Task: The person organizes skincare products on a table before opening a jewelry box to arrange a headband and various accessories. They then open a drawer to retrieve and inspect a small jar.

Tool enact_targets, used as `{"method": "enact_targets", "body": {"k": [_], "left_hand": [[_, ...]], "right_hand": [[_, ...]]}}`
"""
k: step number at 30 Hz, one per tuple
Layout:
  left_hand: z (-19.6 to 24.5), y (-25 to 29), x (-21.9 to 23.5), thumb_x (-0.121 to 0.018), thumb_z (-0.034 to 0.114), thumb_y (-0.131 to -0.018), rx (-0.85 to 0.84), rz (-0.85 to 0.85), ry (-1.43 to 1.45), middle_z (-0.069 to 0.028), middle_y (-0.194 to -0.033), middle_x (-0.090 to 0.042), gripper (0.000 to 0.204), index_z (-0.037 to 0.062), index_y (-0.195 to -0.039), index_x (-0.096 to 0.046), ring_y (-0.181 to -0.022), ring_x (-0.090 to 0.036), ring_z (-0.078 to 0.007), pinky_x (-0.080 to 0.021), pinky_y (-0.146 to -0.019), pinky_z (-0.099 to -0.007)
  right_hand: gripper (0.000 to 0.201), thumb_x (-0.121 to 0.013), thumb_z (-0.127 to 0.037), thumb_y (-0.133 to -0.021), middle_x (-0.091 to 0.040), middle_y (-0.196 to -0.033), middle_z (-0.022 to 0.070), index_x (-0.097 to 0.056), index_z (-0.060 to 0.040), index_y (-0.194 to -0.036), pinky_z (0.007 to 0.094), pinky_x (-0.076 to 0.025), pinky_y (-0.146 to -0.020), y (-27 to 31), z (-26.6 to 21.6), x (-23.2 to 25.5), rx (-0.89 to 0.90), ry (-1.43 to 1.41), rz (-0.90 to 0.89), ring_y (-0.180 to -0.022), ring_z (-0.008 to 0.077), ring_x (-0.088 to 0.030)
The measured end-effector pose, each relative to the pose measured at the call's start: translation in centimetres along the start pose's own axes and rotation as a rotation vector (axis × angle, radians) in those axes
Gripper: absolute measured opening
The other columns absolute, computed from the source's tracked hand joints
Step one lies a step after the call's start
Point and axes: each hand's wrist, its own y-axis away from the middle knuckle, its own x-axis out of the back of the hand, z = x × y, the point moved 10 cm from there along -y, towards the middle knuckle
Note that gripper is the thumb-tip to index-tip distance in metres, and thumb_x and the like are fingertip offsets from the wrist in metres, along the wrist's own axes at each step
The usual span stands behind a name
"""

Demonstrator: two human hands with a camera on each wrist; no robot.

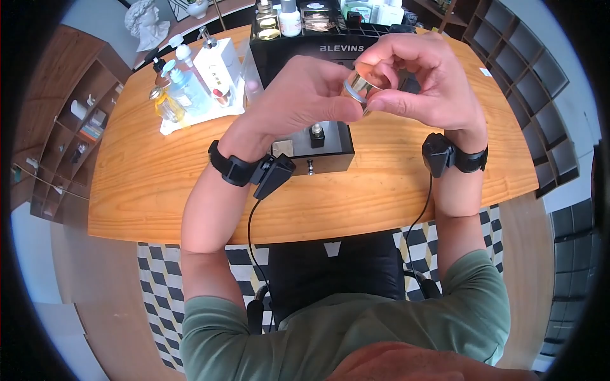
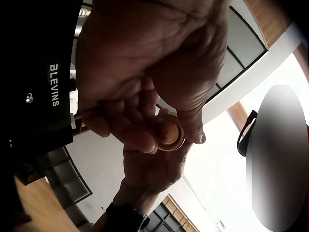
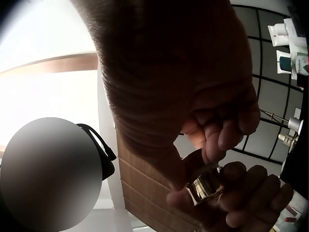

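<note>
In the head view both hands are raised in front of the black cosmetics organizer lettered BLEVINS. Between them is a small, shiny gold cosmetic jar (image 1: 363,85), tilted, with a pale silvery band at its left end. My left hand (image 1: 295,95) pinches that end between thumb and fingers. On the other end, my right hand (image 1: 427,82) has its thumb and curled fingers. The jar's round, amber-toned end (image 2: 169,133) faces the left wrist camera. In the right wrist view its gold side (image 3: 206,187) shows between the fingertips of both hands.
Below the hands, the organizer's drawer (image 1: 337,154) is pulled out, holding a small dark bottle (image 1: 317,137) and a beige square item (image 1: 282,148). Several pump bottles and a white box (image 1: 217,63) stand on a white tray (image 1: 202,118) at left. More cosmetics top the organizer (image 1: 270,54).
</note>
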Motion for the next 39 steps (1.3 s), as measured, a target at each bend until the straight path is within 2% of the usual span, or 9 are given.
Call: {"method": "enact_targets", "body": {"k": [3, 5, 12, 14, 24, 27, 30, 32, 39], "left_hand": [[-0.3, -0.1, -0.2, -0.086, 0.036, -0.08, 0.007, -0.027, -0.009, 0.0028, -0.078, -0.066, 0.043, -0.0007, -0.1, -0.075, -0.071, -0.053, -0.0038, -0.045, -0.062, -0.0221], [-0.6, -0.1, -0.3, -0.088, 0.035, -0.077, -0.006, -0.09, -0.026, -0.0042, -0.096, -0.072, 0.054, -0.002, -0.113, -0.069, -0.082, -0.069, -0.0092, -0.059, -0.075, -0.0232], [0.6, 0.0, -0.4, -0.083, 0.033, -0.085, -0.018, -0.031, -0.006, 0.0001, -0.078, -0.068, 0.041, -0.0011, -0.105, -0.073, -0.074, -0.061, -0.0049, -0.048, -0.066, -0.0205], [-0.5, -0.1, 0.2, -0.082, 0.037, -0.085, 0.058, -0.04, -0.056, -0.0024, -0.093, -0.07, 0.047, -0.0015, -0.109, -0.068, -0.084, -0.067, -0.008, -0.057, -0.077, -0.025], [-0.6, 0.0, -0.4, -0.071, 0.03, -0.096, -0.01, -0.089, 0.024, -0.0029, -0.101, -0.068, 0.035, -0.0013, -0.112, -0.066, -0.092, -0.064, -0.0087, -0.058, -0.082, -0.0307], [0.2, 0.1, -0.9, -0.071, 0.032, -0.096, -0.086, -0.059, 0.066, -0.0027, -0.092, -0.067, 0.036, -0.0007, -0.109, -0.07, -0.08, -0.062, -0.0093, -0.048, -0.071, -0.0244], [-0.1, 0.0, -0.5, -0.071, 0.032, -0.096, -0.114, -0.041, 0.19, -0.0036, -0.096, -0.067, 0.036, -0.0007, -0.112, -0.069, -0.086, -0.061, -0.0105, -0.049, -0.075, -0.0264], [0.0, 0.0, -0.8, -0.068, 0.028, -0.098, -0.146, -0.149, 0.249, -0.0068, -0.116, -0.065, 0.042, -0.001, -0.128, -0.061, -0.103, -0.063, -0.0152, -0.056, -0.087, -0.0346], [0.1, -0.3, -1.3, -0.069, 0.029, -0.097, -0.177, -0.149, 0.293, -0.0069, -0.119, -0.063, 0.045, -0.0009, -0.13, -0.059, -0.104, -0.061, -0.0155, -0.053, -0.091, -0.0345]], "right_hand": [[0.021, -0.08, -0.009, -0.081, -0.06, -0.074, -0.0024, -0.072, -0.001, -0.098, 0.0217, -0.04, -0.056, 0.1, 0.3, -0.2, -0.035, 0.03, -0.031, -0.064, 0.0049, -0.05], [0.019, -0.08, -0.009, -0.08, -0.058, -0.071, -0.0027, -0.071, -0.0008, -0.095, 0.0212, -0.04, -0.055, 0.0, -0.5, -0.2, 0.042, -0.072, -0.019, -0.063, 0.0047, -0.05], [0.017, -0.08, -0.01, -0.079, -0.058, -0.068, -0.0035, -0.068, -0.0014, -0.089, 0.0203, -0.039, -0.053, 0.1, 0.2, 0.0, -0.026, -0.001, 0.005, -0.06, 0.0039, -0.051], [0.017, -0.08, -0.01, -0.08, -0.057, -0.066, -0.0038, -0.068, -0.0018, -0.089, 0.021, -0.038, -0.051, 0.2, 0.4, 0.5, -0.055, 0.035, 0.064, -0.059, 0.0038, -0.05], [0.02, -0.081, -0.016, -0.082, -0.052, -0.064, -0.0044, -0.069, -0.0031, -0.09, 0.0205, -0.034, -0.05, 0.2, 0.5, 0.3, -0.075, 0.006, 0.045, -0.057, 0.0036, -0.044], [0.02, -0.081, -0.017, -0.082, -0.053, -0.065, -0.004, -0.069, -0.0029, -0.09, 0.0209, -0.035, -0.051, 0.3, 0.7, 0.2, -0.096, -0.021, 0.029, -0.058, 0.0034, -0.045], [0.02, -0.08, -0.016, -0.083, -0.055, -0.067, -0.0039, -0.07, -0.002, -0.094, 0.0214, -0.036, -0.052, 0.2, 1.0, 0.1, -0.102, -0.065, 0.039, -0.06, 0.0038, -0.046], [0.022, -0.079, -0.014, -0.083, -0.06, -0.072, -0.0029, -0.071, -0.0014, -0.099, 0.0216, -0.038, -0.055, 0.3, 1.3, 0.2, -0.071, -0.162, 0.072, -0.063, 0.0042, -0.049], [0.026, -0.081, -0.015, -0.082, -0.063, -0.081, -0.0023, -0.071, -0.0034, -0.103, 0.0219, -0.04, -0.057, 0.0, 1.2, 0.5, 0.029, -0.145, 0.056, -0.066, 0.0051, -0.052]]}}
